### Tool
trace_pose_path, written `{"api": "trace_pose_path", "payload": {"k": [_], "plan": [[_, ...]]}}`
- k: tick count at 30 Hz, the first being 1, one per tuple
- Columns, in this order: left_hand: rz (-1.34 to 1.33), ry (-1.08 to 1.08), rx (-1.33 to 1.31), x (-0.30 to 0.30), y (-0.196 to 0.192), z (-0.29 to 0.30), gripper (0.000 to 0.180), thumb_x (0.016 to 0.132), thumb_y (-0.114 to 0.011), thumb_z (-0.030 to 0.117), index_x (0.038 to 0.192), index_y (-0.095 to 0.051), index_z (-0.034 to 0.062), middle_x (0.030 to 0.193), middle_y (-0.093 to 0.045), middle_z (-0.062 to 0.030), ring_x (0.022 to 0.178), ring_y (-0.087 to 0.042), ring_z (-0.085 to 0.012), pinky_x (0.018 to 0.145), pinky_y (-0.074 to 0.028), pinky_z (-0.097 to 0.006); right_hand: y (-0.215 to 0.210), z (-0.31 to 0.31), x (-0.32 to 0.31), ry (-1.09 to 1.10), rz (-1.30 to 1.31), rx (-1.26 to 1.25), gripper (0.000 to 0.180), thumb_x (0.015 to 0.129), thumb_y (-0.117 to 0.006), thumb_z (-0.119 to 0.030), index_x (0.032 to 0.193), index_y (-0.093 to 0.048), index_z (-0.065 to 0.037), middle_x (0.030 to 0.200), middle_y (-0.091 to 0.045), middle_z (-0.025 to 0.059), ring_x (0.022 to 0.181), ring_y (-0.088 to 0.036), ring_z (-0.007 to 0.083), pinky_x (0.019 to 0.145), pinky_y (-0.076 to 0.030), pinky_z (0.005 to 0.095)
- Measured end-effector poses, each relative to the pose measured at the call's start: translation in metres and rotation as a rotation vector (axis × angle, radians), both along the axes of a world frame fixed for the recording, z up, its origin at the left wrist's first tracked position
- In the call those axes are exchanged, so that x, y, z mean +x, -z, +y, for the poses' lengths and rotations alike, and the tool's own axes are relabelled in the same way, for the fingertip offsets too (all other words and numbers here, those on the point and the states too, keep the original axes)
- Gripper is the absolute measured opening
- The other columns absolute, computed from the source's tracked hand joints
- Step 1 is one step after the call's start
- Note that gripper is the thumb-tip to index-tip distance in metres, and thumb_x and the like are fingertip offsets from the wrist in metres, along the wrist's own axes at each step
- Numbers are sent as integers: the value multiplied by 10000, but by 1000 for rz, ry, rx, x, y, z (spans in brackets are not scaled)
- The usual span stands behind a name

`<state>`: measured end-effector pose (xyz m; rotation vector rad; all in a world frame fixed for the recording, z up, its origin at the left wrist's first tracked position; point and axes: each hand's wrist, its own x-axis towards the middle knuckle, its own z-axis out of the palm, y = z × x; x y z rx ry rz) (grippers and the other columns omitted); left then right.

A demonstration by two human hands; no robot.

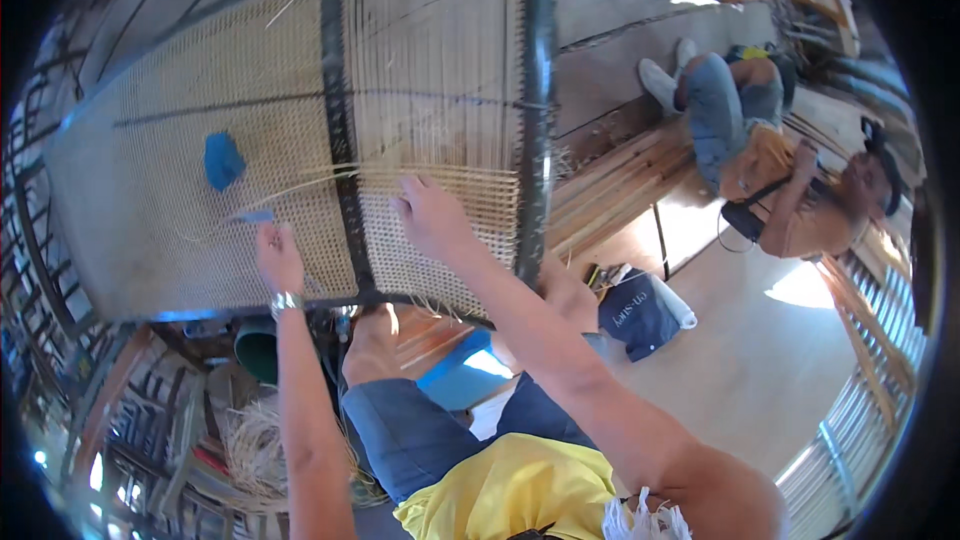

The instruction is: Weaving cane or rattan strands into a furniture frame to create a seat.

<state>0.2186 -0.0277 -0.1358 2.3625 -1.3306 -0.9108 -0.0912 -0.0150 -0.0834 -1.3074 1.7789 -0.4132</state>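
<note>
Pinched in the left hand (278, 258), a thin cane strand (300, 183) runs across the woven panel (440, 120); the right hand (432, 215) presses spread fingers on the weave. Strand appears light, springy, brittle: hold near the metal frame (340, 140).

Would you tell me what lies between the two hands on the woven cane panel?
In the head view, a dark upright frame bar runs between the left hand and the right hand, with loose cane strands crossing it just above, over the woven panel.
</note>
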Motion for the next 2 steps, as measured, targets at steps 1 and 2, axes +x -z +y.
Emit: {"api": "trace_pose_path", "payload": {"k": [1,2], "plan": [[24,-27,-34,-30,-4,9,576,954,-733,333,1395,-569,1,1306,-671,-196,1191,-650,-312,1033,-497,-422,-15,9,-16,23,9,-18,229,961,-610,-148,1175,-631,-69,1197,-668,200,1030,-673,410,880,-551,516],[29,-5,-54,-40,-14,-5,576,954,-733,333,1395,-569,1,1306,-671,-196,1191,-650,-312,1033,-497,-422,-26,22,-39,43,-84,16,273,969,-612,-160,1229,-619,-79,1212,-665,214,1067,-671,405,918,-545,509]]}}
